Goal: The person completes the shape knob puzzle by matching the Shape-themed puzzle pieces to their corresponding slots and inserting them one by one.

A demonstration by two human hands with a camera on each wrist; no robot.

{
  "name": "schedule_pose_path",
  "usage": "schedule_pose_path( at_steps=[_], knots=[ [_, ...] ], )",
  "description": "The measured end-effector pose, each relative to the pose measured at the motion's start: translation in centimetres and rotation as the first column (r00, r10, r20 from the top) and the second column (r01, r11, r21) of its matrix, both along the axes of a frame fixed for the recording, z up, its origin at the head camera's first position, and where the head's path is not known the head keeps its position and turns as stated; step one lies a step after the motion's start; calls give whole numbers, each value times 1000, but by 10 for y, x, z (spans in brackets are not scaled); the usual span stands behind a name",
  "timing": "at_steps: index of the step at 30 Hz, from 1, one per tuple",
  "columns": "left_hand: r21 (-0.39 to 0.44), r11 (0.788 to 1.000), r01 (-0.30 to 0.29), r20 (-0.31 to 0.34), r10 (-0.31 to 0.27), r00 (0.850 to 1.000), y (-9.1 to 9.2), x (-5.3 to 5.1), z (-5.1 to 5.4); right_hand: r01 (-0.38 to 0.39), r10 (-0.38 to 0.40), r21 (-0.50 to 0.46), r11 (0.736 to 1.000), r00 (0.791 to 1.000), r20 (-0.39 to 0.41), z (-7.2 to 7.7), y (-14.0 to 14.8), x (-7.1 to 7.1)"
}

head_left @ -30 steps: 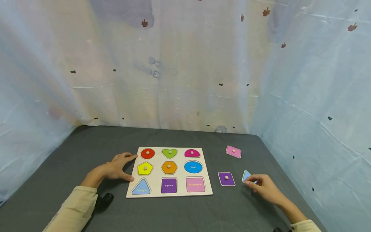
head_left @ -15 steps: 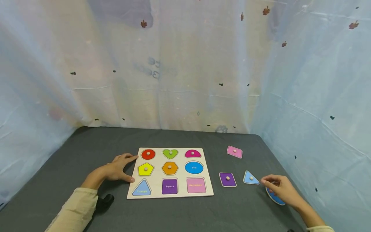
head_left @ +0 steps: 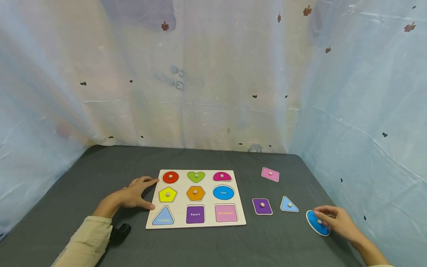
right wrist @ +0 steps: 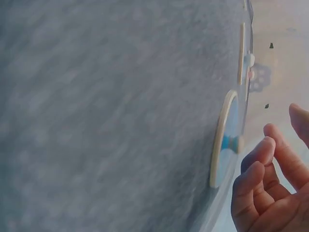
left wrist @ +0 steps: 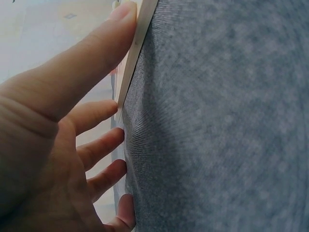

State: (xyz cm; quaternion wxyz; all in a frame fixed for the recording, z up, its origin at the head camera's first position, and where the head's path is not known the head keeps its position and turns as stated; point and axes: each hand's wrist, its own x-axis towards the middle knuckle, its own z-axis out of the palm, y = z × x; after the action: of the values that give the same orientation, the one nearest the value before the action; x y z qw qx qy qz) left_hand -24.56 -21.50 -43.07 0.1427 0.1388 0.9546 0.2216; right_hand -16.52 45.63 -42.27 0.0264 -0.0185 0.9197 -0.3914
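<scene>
In the head view, the right hand [head_left: 340, 222] has drawn outward since the earlier frame; the blue oval [head_left: 314, 223], on the worktop [head_left: 213, 246], shows more fully. The board [head_left: 181, 198] carries five knobbed pieces [head_left: 199, 194] (four hollows [head_left: 162, 214] show printed words). In the left wrist view, the left hand [left wrist: 58, 154] is spread, touching the board. In the right wrist view, loosely bent fingers stand beside the oval's knob [right wrist: 235, 144].
</scene>
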Motion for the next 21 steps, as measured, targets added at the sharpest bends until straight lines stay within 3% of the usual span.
schedule_pose_path(
  at_steps=[3, 11, 16, 21],
  knots=[
    [-2, 1000, 2, 3, -2, 1000, 0, 0, 1, -5, 5, 21, 1000, 1000, 13, -1, 5, 2],
    [1, 1000, 2, 1, -2, 1000, -1, 0, 0, -108, 108, -1, 994, 994, 15, -8, 19, 5],
    [6, 1000, 4, 7, -4, 1000, -1, 1, 1, -105, 105, 1, 994, 992, 63, -9, 22, 7],
    [13, 1000, 7, 8, -7, 1000, -1, 1, 0, -139, 139, -2, 990, 989, 59, -12, 26, 7]
  ],
)
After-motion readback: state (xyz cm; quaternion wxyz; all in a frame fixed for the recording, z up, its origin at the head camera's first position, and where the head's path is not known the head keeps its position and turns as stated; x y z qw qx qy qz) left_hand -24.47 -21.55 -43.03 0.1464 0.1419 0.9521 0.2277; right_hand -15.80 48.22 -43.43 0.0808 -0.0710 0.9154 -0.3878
